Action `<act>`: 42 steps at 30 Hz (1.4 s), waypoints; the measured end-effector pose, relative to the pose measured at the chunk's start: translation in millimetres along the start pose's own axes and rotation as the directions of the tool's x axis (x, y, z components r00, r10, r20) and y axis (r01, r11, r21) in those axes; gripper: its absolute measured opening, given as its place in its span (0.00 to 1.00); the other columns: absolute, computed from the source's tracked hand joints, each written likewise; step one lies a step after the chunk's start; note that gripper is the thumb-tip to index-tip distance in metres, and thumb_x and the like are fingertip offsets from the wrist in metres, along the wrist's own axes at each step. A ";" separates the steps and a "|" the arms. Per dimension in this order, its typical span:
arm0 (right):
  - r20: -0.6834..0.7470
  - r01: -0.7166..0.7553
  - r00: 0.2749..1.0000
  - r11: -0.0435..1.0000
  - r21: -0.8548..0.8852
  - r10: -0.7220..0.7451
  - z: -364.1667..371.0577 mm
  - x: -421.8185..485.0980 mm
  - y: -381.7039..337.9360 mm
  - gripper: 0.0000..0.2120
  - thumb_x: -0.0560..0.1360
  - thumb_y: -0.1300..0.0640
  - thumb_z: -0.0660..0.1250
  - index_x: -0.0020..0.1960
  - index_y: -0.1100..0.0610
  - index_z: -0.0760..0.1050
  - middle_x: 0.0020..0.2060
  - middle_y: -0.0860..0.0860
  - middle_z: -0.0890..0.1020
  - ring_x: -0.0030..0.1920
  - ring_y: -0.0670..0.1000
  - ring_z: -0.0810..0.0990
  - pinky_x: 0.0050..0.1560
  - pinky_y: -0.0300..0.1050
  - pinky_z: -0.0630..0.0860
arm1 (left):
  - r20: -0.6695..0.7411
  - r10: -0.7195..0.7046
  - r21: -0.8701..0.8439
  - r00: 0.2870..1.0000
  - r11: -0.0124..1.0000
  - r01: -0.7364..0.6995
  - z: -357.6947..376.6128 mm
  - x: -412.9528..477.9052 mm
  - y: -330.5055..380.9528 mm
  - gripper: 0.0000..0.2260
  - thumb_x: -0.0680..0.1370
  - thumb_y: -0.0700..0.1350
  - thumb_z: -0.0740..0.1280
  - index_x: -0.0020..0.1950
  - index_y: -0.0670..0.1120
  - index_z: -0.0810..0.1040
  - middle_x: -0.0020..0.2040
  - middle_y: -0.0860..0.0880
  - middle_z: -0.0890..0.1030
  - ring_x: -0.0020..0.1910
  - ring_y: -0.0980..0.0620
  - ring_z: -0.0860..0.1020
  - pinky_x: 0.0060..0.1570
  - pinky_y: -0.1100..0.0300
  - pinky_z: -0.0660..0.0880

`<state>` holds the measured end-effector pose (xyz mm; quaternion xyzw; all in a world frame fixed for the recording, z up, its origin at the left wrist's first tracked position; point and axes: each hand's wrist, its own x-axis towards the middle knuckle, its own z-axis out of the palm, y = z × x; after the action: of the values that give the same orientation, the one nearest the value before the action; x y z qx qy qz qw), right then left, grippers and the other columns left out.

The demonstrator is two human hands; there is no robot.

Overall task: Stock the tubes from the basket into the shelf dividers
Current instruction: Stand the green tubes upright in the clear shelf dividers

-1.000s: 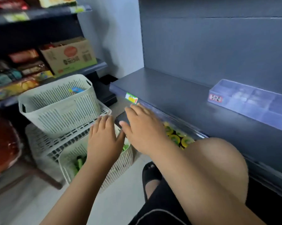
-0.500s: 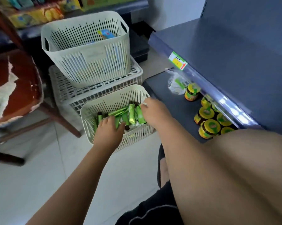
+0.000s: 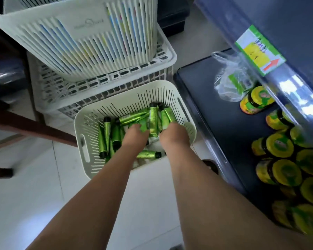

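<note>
Curled down into a heap of green tubes, the left hand and the right hand lie side by side, but whether either has closed round a tube cannot be told. These tubes lie jumbled in a small white basket on the floor, just near of a larger slatted basket stacked on a crate. At right, a dark lower shelf carries yellow-lidded jars and a clear plastic bag.
</note>
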<state>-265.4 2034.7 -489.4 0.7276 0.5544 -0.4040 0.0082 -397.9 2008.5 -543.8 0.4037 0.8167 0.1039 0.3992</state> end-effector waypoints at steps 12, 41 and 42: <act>0.212 -0.443 0.895 0.840 0.313 0.393 50.7 67.5 1.4 0.11 0.79 0.59 0.69 0.59 0.63 0.77 0.55 0.58 0.82 0.54 0.60 0.81 0.47 0.46 0.75 | 0.004 -0.160 0.366 0.987 0.919 0.147 33.3 61.9 -14.7 0.27 0.71 0.49 0.74 0.67 0.44 0.70 0.65 0.40 0.75 0.67 0.37 0.69 0.58 0.45 0.76; -0.369 0.216 0.923 0.643 0.735 0.112 -31.4 -20.1 -25.3 0.10 0.80 0.55 0.68 0.39 0.48 0.76 0.39 0.47 0.82 0.43 0.56 0.84 0.45 0.47 0.80 | -0.305 -0.026 -0.910 0.952 0.303 -0.283 -74.0 -60.4 13.6 0.11 0.77 0.28 0.68 0.51 0.44 0.80 0.56 0.50 0.84 0.56 0.43 0.84 0.59 0.50 0.80; -0.370 0.234 0.923 0.608 0.759 0.106 -42.0 -25.5 -28.7 0.12 0.79 0.54 0.68 0.38 0.46 0.74 0.39 0.45 0.83 0.43 0.56 0.85 0.47 0.53 0.82 | -0.312 -0.006 -0.916 0.950 0.269 -0.299 -77.7 -67.4 19.6 0.11 0.77 0.27 0.68 0.50 0.43 0.78 0.58 0.47 0.83 0.56 0.42 0.84 0.61 0.49 0.80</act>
<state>-265.9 2044.6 -433.5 0.6983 0.3352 -0.4585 -0.4357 -419.8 1983.1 -444.6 0.1418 0.5932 0.6584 0.4411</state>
